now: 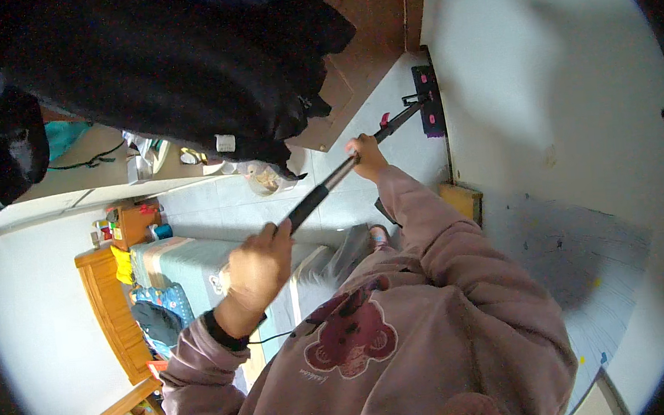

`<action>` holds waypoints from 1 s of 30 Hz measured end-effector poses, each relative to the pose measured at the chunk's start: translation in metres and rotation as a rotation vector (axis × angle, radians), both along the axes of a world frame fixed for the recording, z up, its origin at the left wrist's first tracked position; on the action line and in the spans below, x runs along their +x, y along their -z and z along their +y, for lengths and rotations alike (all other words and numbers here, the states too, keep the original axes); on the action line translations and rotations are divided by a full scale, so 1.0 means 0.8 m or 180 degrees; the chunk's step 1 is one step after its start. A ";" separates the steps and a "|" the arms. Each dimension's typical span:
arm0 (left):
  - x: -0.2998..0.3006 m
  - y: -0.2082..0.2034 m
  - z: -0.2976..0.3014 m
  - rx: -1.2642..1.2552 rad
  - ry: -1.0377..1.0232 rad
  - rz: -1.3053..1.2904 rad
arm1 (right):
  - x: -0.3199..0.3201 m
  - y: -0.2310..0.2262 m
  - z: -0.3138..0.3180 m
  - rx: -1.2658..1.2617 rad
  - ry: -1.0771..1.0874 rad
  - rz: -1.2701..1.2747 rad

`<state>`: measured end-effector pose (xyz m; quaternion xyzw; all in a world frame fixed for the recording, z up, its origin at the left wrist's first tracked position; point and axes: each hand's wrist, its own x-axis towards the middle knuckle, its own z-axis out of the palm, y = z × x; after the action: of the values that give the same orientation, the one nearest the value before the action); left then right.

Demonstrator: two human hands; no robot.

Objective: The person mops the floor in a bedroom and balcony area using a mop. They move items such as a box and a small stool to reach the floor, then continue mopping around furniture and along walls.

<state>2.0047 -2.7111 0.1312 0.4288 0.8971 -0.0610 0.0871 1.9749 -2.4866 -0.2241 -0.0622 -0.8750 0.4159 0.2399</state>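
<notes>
Black-and-silver flat mop [338, 177]: black rectangular head [430, 102] on grey tiled floor [208, 215] beside white wall [502, 85] | left grip [260, 268], right grip [370, 159] both wrapped round it | I judge mopping in hand; next stroke wants flat, steady pressure.

My mop [310, 208] runs ahead-right, its head [431, 104] on the floor [223, 214] beside the wall [566, 111]; bed [192, 257] left, clothes [181, 71] ahead-left.

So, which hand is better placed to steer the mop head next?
Probably the right hand: it grips the mop pole closer to the mop head, while the left hand grips it farther back.
</notes>
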 end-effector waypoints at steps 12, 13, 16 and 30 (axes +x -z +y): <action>0.039 -0.058 -0.117 0.0062 -0.0604 -0.1106 | 0.029 0.001 -0.130 0.0061 -0.1801 -0.0755; 0.042 -0.078 -0.123 0.0041 -0.0630 -0.0985 | 0.032 -0.014 -0.151 -0.0045 -0.1826 -0.0869; 0.060 -0.109 -0.132 -0.0164 -0.0553 -0.0719 | 0.048 -0.046 -0.182 -0.0284 -0.1859 -0.0720; 0.003 0.027 -0.030 0.0136 0.0365 0.0130 | -0.027 0.048 -0.017 -0.0085 -0.0362 -0.0838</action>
<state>2.0070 -2.7348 0.1096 0.4800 0.8737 -0.0555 0.0560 1.9530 -2.4999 -0.2625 -0.0697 -0.8954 0.4287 0.0982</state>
